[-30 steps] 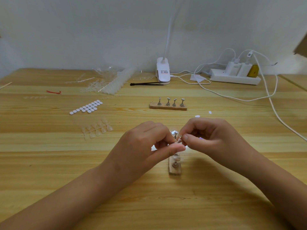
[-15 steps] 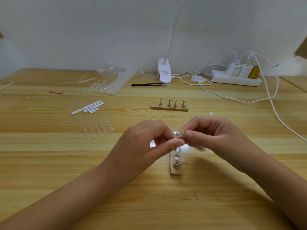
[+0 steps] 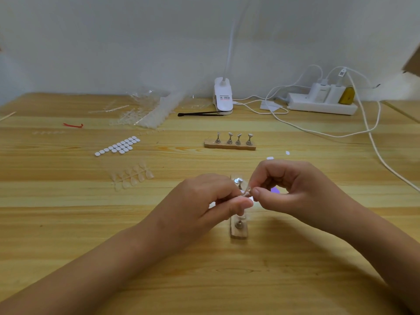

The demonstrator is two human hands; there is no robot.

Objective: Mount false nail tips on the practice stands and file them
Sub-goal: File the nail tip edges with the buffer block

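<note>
A small wooden practice stand base (image 3: 238,231) lies lengthwise in front of me, with metal pegs on it; one peg top (image 3: 238,180) shows beyond my fingers. My left hand (image 3: 204,201) and my right hand (image 3: 293,189) meet just above this base, thumbs and forefingers pinching a small metal peg with a clear nail tip (image 3: 247,192) between them. Which hand holds the peg and which the tip I cannot tell. A second wooden base (image 3: 230,144) with several upright pegs stands farther back. A clear sprig of nail tips (image 3: 131,175) lies to the left.
A sheet of white adhesive dots (image 3: 119,145) lies left of centre. Clear plastic packaging (image 3: 150,110), black tweezers (image 3: 200,113), a white lamp clip (image 3: 223,96), a power strip (image 3: 322,103) and trailing white cables (image 3: 372,133) sit along the back. Small white scraps (image 3: 270,158) lie behind my right hand.
Both hands stay pinched together over the near base; they have shifted slightly away from me, and the right fingers have worked a little on the small piece.
</note>
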